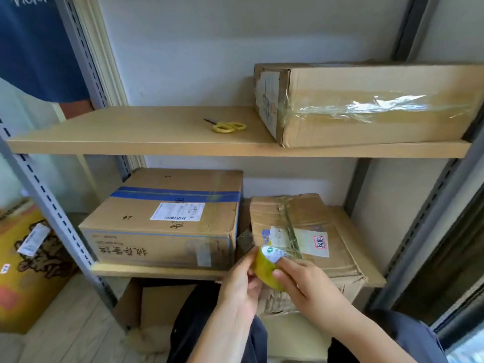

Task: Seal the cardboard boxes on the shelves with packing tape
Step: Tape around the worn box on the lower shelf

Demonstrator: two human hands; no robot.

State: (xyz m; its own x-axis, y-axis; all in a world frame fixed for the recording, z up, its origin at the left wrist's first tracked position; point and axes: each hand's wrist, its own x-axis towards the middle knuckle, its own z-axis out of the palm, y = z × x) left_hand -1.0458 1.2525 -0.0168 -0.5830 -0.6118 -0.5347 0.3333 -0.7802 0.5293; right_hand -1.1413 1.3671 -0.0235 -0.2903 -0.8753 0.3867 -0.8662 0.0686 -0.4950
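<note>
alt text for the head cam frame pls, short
Both hands, left hand and right hand, hold a yellowish tape roll before a crumpled box on the lower shelf. A blue-taped box sits beside it; above lie scissors and a taped box.

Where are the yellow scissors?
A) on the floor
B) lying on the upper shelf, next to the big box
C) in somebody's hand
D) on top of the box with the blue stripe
B: the yellow scissors lie flat on the upper shelf, left of the taped cardboard box, while both hands hold the tape roll.
</note>
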